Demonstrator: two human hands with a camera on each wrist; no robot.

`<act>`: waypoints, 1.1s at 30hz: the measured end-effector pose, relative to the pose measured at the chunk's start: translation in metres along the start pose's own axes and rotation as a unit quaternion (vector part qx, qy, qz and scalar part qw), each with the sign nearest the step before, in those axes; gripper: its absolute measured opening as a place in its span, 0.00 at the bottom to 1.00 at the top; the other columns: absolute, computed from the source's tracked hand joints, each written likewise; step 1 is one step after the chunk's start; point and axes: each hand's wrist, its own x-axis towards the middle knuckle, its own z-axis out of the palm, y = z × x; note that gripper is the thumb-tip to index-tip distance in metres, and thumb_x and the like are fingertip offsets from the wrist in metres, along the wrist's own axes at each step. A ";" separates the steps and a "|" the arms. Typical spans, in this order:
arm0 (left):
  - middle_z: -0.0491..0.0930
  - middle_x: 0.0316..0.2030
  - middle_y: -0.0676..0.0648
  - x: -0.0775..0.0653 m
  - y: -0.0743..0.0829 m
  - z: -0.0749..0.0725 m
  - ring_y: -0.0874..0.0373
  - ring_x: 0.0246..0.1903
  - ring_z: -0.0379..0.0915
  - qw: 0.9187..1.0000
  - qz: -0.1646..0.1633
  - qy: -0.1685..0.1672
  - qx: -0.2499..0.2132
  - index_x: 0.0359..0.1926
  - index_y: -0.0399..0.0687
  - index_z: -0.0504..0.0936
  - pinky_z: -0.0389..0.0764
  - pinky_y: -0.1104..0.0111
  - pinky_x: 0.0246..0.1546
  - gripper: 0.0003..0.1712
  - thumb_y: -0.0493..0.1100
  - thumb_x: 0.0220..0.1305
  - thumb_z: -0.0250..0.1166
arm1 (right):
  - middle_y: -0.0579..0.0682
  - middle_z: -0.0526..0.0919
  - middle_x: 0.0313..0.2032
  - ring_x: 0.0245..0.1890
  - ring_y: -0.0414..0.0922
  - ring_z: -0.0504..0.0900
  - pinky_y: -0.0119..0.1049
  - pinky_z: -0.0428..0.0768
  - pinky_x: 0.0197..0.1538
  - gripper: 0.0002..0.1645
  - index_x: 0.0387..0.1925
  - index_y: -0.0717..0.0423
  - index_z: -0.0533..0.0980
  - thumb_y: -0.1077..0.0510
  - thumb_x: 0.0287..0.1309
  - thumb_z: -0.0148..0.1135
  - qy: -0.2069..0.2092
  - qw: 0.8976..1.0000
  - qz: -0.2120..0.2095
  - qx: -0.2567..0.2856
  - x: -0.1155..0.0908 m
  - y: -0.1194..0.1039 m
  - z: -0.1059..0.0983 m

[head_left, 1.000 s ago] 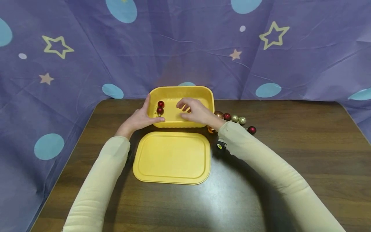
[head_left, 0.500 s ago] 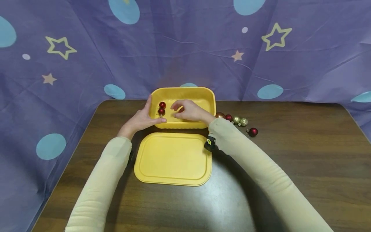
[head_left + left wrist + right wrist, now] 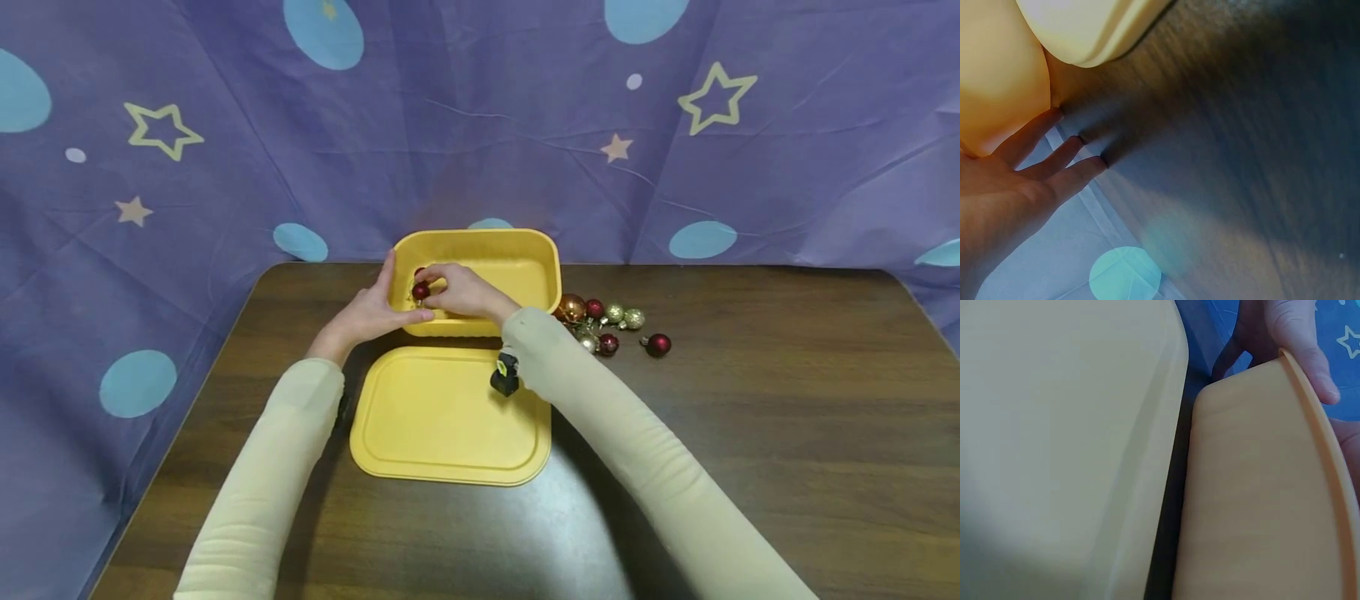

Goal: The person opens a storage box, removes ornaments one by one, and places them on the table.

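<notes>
A yellow box (image 3: 517,250) stands near the back of the table. My left hand (image 3: 363,315) grips its left end, thumb over the front rim; in the left wrist view, straight fingers spread outside the box wall, tips by the tabletop. Reaching over the box's front wall, my right hand (image 3: 465,293) has thumb and index finger on either side of a dark red bauble (image 3: 421,291) inside at the left. A second red bauble (image 3: 418,272) behind it is mostly covered by the fingers. The right wrist view shows the box's outer wall (image 3: 1254,475) with the left thumb over its rim.
A flat yellow lid (image 3: 450,417) lies in front of the box. Right of the box is a cluster of red, gold and copper baubles (image 3: 573,308), with one red bauble (image 3: 657,345) apart from it. A purple curtain (image 3: 480,125) hangs behind the table.
My right hand has moved left across the box to the red baubles, and more of the bauble cluster shows behind its sleeve. The left hand keeps its place on the box.
</notes>
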 end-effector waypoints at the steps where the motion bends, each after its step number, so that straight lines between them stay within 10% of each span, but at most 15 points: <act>1: 0.47 0.70 0.27 0.000 0.000 0.000 0.31 0.64 0.56 1.000 0.000 0.000 -0.002 0.74 0.56 0.20 0.59 0.45 0.63 0.70 0.67 0.55 0.66 | 0.59 0.77 0.55 0.57 0.52 0.73 0.35 0.72 0.53 0.24 0.59 0.64 0.73 0.64 0.61 0.62 -0.003 1.000 0.002 0.005 0.002 0.000 0.001; 33: 0.52 0.68 0.26 0.000 -0.001 0.000 0.32 0.61 0.62 1.000 0.014 0.013 -0.001 0.74 0.53 0.21 0.62 0.46 0.61 0.71 0.67 0.54 0.67 | 0.58 0.83 0.39 0.41 0.47 0.79 0.30 0.75 0.44 0.09 0.41 0.68 0.78 0.73 0.56 0.60 0.034 0.999 0.003 0.033 0.013 0.005 0.008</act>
